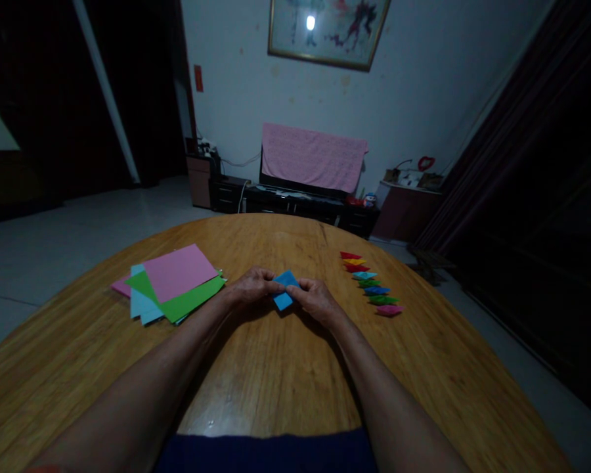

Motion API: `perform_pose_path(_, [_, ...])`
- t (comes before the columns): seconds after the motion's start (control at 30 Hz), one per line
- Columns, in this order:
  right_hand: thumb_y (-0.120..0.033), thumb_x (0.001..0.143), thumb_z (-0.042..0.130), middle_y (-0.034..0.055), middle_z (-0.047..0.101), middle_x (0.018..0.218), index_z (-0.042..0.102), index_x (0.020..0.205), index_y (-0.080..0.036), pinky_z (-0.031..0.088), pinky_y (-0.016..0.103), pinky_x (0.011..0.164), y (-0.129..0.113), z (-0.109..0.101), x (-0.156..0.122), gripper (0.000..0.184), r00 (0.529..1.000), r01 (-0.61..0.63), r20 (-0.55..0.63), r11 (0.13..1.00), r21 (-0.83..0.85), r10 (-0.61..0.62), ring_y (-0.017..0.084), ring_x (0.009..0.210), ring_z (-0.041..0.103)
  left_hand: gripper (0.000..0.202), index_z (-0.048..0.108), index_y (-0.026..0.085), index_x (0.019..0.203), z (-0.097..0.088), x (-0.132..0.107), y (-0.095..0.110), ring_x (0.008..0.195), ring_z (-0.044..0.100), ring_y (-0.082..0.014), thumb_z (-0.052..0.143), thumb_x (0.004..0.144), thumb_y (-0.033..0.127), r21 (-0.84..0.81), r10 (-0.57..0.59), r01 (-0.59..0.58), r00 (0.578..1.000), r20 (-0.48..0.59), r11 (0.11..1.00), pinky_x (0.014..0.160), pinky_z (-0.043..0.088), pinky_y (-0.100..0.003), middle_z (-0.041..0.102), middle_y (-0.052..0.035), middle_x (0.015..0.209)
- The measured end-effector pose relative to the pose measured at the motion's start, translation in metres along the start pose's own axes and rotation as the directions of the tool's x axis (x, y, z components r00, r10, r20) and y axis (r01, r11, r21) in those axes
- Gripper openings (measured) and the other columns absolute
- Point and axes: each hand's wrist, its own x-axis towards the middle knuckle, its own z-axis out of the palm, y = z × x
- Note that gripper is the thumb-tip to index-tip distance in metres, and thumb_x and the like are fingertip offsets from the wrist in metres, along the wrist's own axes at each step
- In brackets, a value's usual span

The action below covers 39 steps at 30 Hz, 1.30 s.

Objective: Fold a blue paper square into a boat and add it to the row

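Note:
My left hand (251,286) and my right hand (315,301) meet above the middle of a round wooden table (270,374). Between their fingers is a folded piece of blue origami paper (285,289), pinched from both sides. To the left lies a loose stack of pink, green and light blue paper sheets (177,284), not touching either hand. To the right, a column of several small folded paper pieces (369,282) in red, yellow, blue, green and pink runs from the far side toward my right hand.
A television (312,161) draped with a pink cloth stands on a low dark cabinet (295,210) beyond the table. Above it a framed painting (328,29) hangs on the wall. A dark curtain (502,151) hangs at the right.

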Motion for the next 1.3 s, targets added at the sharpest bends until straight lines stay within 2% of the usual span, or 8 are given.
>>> perform_pose_path(0.2, [-0.04, 0.078, 0.064, 0.0011, 0.06, 0.064, 0.068, 0.076, -0.014, 0.034, 0.021, 0.049, 0.007, -0.003, 0.003, 0.027, 1.0, -0.007, 0.029, 1.0, -0.007, 0.007, 0.009, 0.053, 0.047, 0.02, 0.056, 0.015, 0.055, -0.001, -0.006, 0.012, 0.044, 0.04, -0.0078, 0.071, 0.063, 0.025, 0.099, -0.038, 0.03, 0.996, 0.078, 0.995, 0.045, 0.03, -0.024, 0.048, 0.0009, 0.05])
perform_pose_path(0.47, [-0.042, 0.076, 0.064, -0.0014, 0.055, 0.06, 0.066, 0.074, -0.014, 0.028, 0.021, 0.047, 0.011, -0.008, 0.006, 0.028, 1.0, -0.001, 0.015, 0.998, -0.063, 0.002, 0.008, 0.05, 0.041, 0.023, 0.057, 0.015, 0.059, -0.01, -0.003, 0.013, 0.046, 0.042, -0.0085, 0.074, 0.063, 0.029, 0.191, -0.053, 0.053, 0.999, -0.007, 0.98, 0.047, 0.03, -0.023, 0.051, 0.0006, 0.051])
perform_pose_path(0.63, [-0.041, 0.076, 0.064, -0.001, 0.053, 0.059, 0.064, 0.069, -0.015, 0.028, 0.021, 0.047, 0.004, -0.005, 0.002, 0.028, 1.0, 0.004, -0.009, 0.999, -0.045, -0.004, 0.008, 0.051, 0.04, 0.023, 0.057, 0.016, 0.062, -0.013, 0.0, 0.008, 0.046, 0.043, -0.0095, 0.076, 0.062, 0.028, 0.143, -0.037, 0.045, 0.997, -0.061, 0.989, 0.049, 0.032, -0.025, 0.05, 0.0016, 0.051])
perform_pose_path(0.87, [-0.039, 0.073, 0.065, -0.0006, 0.054, 0.058, 0.064, 0.067, -0.014, 0.029, 0.021, 0.047, -0.011, -0.001, -0.004, 0.025, 1.0, -0.009, -0.005, 1.0, 0.003, 0.009, 0.008, 0.051, 0.041, 0.018, 0.059, 0.014, 0.055, -0.006, -0.009, 0.022, 0.044, 0.044, -0.0099, 0.072, 0.063, 0.024, 0.169, -0.072, 0.076, 0.997, -0.031, 0.983, 0.047, 0.032, -0.025, 0.051, -0.0002, 0.048])
perform_pose_path(1.0, [-0.04, 0.072, 0.066, 0.0, 0.056, 0.058, 0.066, 0.068, -0.014, 0.028, 0.021, 0.046, -0.009, -0.003, -0.003, 0.026, 0.999, -0.039, -0.003, 0.999, 0.008, 0.039, 0.009, 0.051, 0.042, 0.015, 0.065, 0.012, 0.062, -0.01, -0.012, 0.032, 0.05, 0.052, -0.0131, 0.072, 0.061, 0.025, 0.212, -0.107, 0.101, 0.994, 0.018, 0.972, 0.051, 0.037, -0.025, 0.059, -0.004, 0.054])
perform_pose_path(1.1, [-0.04, 0.072, 0.066, -0.0003, 0.055, 0.058, 0.066, 0.068, -0.014, 0.028, 0.021, 0.047, -0.006, -0.004, -0.002, 0.026, 0.999, -0.032, -0.016, 0.999, -0.02, 0.032, 0.008, 0.051, 0.041, 0.015, 0.066, 0.012, 0.064, -0.011, -0.012, 0.033, 0.05, 0.05, -0.0117, 0.073, 0.061, 0.024, 0.244, -0.097, 0.089, 0.995, 0.02, 0.966, 0.052, 0.036, -0.024, 0.059, -0.0036, 0.054])
perform_pose_path(1.23, [-0.038, 0.072, 0.067, -0.0005, 0.056, 0.059, 0.068, 0.071, -0.014, 0.031, 0.021, 0.049, -0.007, -0.002, -0.003, 0.025, 0.999, -0.031, 0.01, 1.0, -0.004, 0.031, 0.008, 0.052, 0.044, 0.018, 0.06, 0.014, 0.061, -0.005, -0.008, 0.02, 0.045, 0.043, -0.0089, 0.072, 0.065, 0.026, 0.122, -0.067, 0.068, 0.998, -0.01, 0.99, 0.049, 0.033, -0.024, 0.05, 0.0014, 0.05])
perform_pose_path(1.3, [-0.038, 0.071, 0.068, 0.0001, 0.058, 0.061, 0.068, 0.072, -0.014, 0.034, 0.021, 0.05, -0.009, 0.0, -0.004, 0.024, 0.999, -0.043, 0.018, 0.998, 0.046, 0.042, 0.009, 0.053, 0.047, 0.017, 0.059, 0.014, 0.062, -0.001, -0.005, 0.011, 0.048, 0.047, -0.01, 0.072, 0.066, 0.025, 0.028, -0.035, 0.034, 0.999, 0.034, 0.999, 0.051, 0.035, -0.025, 0.052, 0.0002, 0.054])
